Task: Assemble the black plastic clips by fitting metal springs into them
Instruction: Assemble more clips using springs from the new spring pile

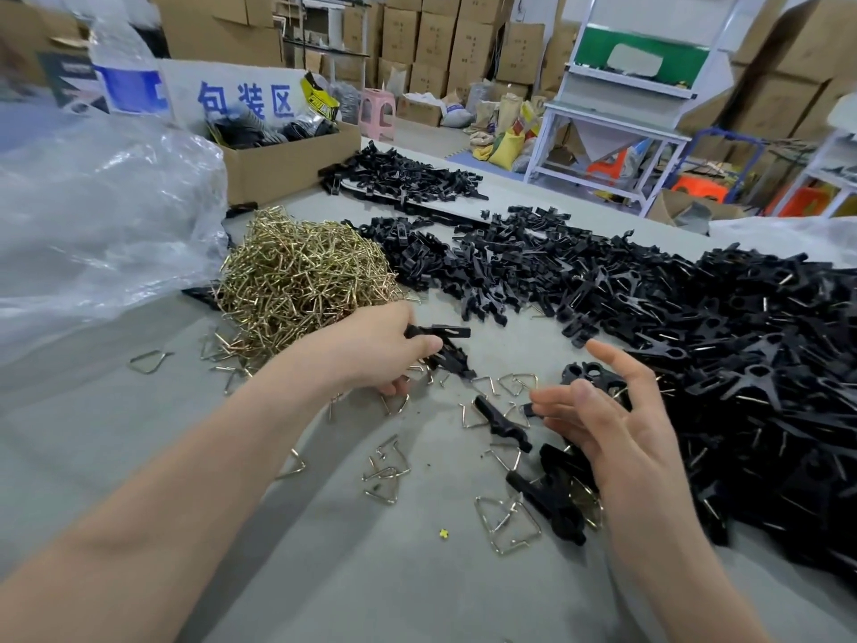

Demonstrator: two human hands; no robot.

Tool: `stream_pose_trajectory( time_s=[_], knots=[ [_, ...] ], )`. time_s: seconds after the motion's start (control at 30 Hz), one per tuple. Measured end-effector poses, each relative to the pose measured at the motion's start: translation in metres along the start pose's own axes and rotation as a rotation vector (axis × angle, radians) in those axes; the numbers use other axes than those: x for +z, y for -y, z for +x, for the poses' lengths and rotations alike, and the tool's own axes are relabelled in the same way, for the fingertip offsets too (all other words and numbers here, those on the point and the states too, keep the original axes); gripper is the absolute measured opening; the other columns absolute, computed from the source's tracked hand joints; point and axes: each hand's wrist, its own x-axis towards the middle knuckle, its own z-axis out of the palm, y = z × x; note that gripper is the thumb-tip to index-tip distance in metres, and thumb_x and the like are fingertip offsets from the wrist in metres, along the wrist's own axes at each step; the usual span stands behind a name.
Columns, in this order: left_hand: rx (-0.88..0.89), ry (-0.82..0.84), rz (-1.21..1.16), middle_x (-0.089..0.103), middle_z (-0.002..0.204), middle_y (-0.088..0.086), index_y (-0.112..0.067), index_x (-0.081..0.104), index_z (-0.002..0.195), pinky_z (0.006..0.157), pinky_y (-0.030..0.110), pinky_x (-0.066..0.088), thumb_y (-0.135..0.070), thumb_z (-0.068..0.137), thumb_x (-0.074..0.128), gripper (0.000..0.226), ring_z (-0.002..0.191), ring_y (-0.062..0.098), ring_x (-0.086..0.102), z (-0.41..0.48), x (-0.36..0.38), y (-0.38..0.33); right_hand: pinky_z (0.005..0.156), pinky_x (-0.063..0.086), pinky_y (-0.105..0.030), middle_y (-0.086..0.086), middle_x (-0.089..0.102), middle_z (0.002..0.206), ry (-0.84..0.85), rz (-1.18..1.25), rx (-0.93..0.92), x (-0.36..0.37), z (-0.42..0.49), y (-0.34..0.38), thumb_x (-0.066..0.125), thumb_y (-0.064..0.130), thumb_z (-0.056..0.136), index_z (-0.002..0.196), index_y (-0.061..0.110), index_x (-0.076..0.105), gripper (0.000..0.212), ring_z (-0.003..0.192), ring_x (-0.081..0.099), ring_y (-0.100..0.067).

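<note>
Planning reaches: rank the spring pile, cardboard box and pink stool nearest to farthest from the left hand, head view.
1. The spring pile, just beyond the left hand, which grips a black clip.
2. The cardboard box, behind the pile, farther back on the table.
3. The pink stool, beyond the table.

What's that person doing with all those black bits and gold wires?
A person is putting black plastic clips together on a grey table. The left hand grips black clip pieces beside the heap of gold metal springs. The right hand is open, fingers spread, near a loose clip. A big pile of black clips lies to the right.
</note>
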Motion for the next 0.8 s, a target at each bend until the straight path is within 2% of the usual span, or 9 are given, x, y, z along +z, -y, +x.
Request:
stream_pose_trajectory(
  time_s=[0.13, 0.3, 0.37, 0.4, 0.47, 0.53, 0.6, 0.67, 0.8],
  knots=[
    [0.052, 0.022, 0.141, 0.07, 0.081, 0.006, -0.018, 0.041, 0.092, 0.057, 0.029, 0.056, -0.039, 0.1, 0.041, 0.023, 0.063, 0.014, 0.066, 0.002, 0.001, 0.0, 0.08, 0.055, -0.024, -0.012, 0.073, 0.09, -0.018, 0.036, 0.019, 0.0, 0.001, 0.002, 0.066, 0.041, 0.083, 0.123, 0.029, 0.051, 0.045, 0.088, 0.068, -0.026],
    [0.116, -0.007, -0.006, 0.069, 0.077, 0.005, -0.017, 0.042, 0.093, 0.053, 0.024, 0.054, -0.035, 0.101, 0.04, 0.019, 0.052, 0.007, 0.061, 0.002, 0.004, -0.002, 0.08, 0.055, -0.026, -0.013, 0.073, 0.087, -0.029, 0.052, 0.022, 0.002, -0.001, 0.006, 0.06, 0.048, 0.069, 0.119, 0.026, 0.053, 0.055, 0.087, 0.068, -0.028],
    [0.163, 0.0, -0.188, 0.067, 0.076, 0.006, -0.017, 0.043, 0.092, 0.055, 0.024, 0.052, -0.033, 0.102, 0.04, 0.019, 0.056, 0.012, 0.061, -0.001, 0.005, -0.008, 0.082, 0.055, -0.027, -0.013, 0.072, 0.086, -0.033, 0.029, 0.003, 0.005, -0.003, 0.007, 0.062, 0.043, 0.073, 0.12, 0.026, 0.053, 0.051, 0.085, 0.068, -0.026],
    [0.183, 0.038, -0.364, 0.066, 0.075, 0.008, -0.014, 0.042, 0.092, 0.055, 0.024, 0.05, -0.031, 0.102, 0.04, 0.02, 0.057, 0.015, 0.06, -0.004, 0.004, -0.013, 0.082, 0.055, -0.027, -0.012, 0.072, 0.087, -0.037, 0.003, -0.01, 0.006, -0.005, 0.008, 0.066, 0.04, 0.076, 0.12, 0.026, 0.053, 0.048, 0.084, 0.069, -0.024],
    [0.223, 0.177, -0.792, 0.062, 0.075, 0.012, -0.009, 0.041, 0.094, 0.055, 0.025, 0.049, -0.028, 0.102, 0.04, 0.021, 0.058, 0.019, 0.057, -0.011, 0.004, -0.023, 0.079, 0.054, -0.023, -0.008, 0.071, 0.087, -0.034, -0.063, -0.036, 0.011, -0.008, 0.008, 0.073, 0.034, 0.079, 0.118, 0.027, 0.054, 0.044, 0.082, 0.069, -0.021],
    [0.273, 0.295, -1.029, 0.062, 0.075, 0.011, -0.011, 0.042, 0.102, 0.054, 0.023, 0.049, -0.03, 0.101, 0.041, 0.019, 0.057, 0.019, 0.058, -0.018, 0.009, -0.032, 0.072, 0.052, -0.018, -0.004, 0.071, 0.088, -0.004, -0.079, -0.052, 0.017, -0.012, 0.009, 0.075, 0.03, 0.077, 0.112, 0.03, 0.058, 0.04, 0.08, 0.069, -0.019],
    [0.306, 0.356, -1.054, 0.062, 0.074, 0.011, -0.01, 0.043, 0.106, 0.054, 0.022, 0.05, -0.031, 0.098, 0.042, 0.022, 0.057, 0.019, 0.059, -0.024, 0.019, -0.038, 0.068, 0.051, -0.015, 0.001, 0.071, 0.09, 0.004, -0.047, -0.06, 0.023, -0.016, 0.011, 0.076, 0.027, 0.073, 0.105, 0.032, 0.063, 0.035, 0.08, 0.07, -0.016],
    [0.322, 0.362, -1.052, 0.062, 0.072, 0.009, -0.009, 0.044, 0.099, 0.052, 0.021, 0.049, -0.028, 0.099, 0.041, 0.019, 0.055, 0.016, 0.059, -0.028, 0.032, -0.041, 0.068, 0.05, -0.013, 0.002, 0.072, 0.091, -0.033, 0.02, -0.057, 0.027, -0.018, 0.011, 0.075, 0.025, 0.071, 0.099, 0.028, 0.067, 0.029, 0.083, 0.071, -0.014],
    [0.367, 0.325, -1.08, 0.06, 0.072, 0.009, -0.011, 0.04, 0.091, 0.056, 0.022, 0.047, -0.029, 0.094, 0.044, 0.019, 0.057, 0.016, 0.057, -0.03, 0.045, -0.042, 0.074, 0.054, -0.02, -0.007, 0.073, 0.088, -0.137, 0.181, 0.05, 0.027, -0.017, 0.009, 0.074, 0.023, 0.062, 0.092, 0.019, 0.073, 0.03, 0.085, 0.072, -0.023]
  ],
)
